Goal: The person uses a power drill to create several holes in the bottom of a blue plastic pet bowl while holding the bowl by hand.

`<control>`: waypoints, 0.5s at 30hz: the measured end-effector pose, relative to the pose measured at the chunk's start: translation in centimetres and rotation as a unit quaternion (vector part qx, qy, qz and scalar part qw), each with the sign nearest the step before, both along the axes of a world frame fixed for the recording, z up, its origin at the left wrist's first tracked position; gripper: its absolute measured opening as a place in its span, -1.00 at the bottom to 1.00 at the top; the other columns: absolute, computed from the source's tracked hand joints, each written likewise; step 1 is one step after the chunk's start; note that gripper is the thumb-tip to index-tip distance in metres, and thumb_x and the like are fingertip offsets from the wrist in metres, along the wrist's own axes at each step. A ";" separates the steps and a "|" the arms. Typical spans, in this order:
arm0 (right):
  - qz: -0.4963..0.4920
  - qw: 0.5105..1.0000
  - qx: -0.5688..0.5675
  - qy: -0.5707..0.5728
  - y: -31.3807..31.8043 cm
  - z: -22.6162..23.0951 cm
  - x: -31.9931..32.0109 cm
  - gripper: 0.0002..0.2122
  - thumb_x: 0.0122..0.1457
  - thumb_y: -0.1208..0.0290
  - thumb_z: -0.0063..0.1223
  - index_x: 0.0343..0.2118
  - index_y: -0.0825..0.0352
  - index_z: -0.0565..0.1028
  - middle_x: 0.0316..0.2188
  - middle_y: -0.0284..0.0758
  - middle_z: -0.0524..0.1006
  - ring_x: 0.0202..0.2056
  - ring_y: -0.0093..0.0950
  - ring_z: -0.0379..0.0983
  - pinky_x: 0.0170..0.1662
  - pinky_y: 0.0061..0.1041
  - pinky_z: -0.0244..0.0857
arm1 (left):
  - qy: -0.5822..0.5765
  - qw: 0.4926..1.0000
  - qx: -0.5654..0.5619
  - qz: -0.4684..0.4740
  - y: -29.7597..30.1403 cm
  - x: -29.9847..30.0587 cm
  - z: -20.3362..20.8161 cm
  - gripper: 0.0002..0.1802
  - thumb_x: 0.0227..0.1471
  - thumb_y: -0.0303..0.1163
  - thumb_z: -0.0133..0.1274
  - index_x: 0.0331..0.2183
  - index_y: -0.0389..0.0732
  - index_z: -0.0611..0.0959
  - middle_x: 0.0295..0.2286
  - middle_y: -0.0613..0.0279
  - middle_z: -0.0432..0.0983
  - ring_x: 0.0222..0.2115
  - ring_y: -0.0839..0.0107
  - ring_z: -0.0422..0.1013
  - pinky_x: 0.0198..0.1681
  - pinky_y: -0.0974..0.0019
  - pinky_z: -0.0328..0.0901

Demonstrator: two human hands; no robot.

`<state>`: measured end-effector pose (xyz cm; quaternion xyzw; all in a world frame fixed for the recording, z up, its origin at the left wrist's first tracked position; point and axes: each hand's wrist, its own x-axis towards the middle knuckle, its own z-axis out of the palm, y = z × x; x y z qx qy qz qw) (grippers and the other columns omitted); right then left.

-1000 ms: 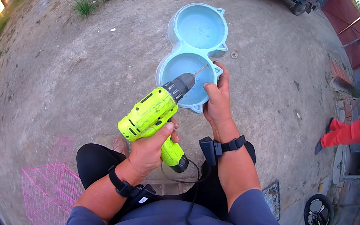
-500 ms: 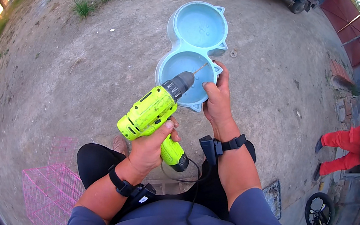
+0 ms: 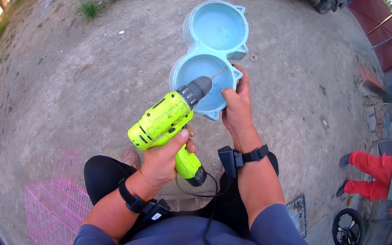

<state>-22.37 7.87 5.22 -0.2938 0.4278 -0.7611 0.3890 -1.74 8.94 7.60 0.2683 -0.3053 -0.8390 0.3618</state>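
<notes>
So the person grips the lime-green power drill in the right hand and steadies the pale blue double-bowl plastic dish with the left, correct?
Not quite: the hands are swapped. The head view shows the left hand gripping the lime-green power drill, while the right hand steadies the rim of the pale blue double-bowl plastic dish.

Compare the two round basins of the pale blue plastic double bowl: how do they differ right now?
The near basin has the bit of the lime-green power drill pointing into it; the far basin has nothing over it. The right hand grips the near basin's rim, whereas the far basin is untouched. The drill's chuck hides part of the near basin's floor, while the far basin's floor shows whole. Both are round, pale blue and joined in one moulding standing on bare dirt.
</notes>
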 end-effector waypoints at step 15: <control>-0.003 1.000 0.010 0.001 0.1 0.3 0.0 -0.41 0.04 0.54 -0.02 0.19 0.25 0.13 -0.01 -0.25 0.29 0.00 -0.47 0.26 0.09 -0.41 0.23 | -0.007 1.000 0.006 -0.003 0.0 -0.2 0.2 -0.69 0.13 -0.42 0.07 -0.07 -0.22 0.47 -0.35 0.24 0.46 -0.48 0.48 0.43 -0.36 0.29 0.43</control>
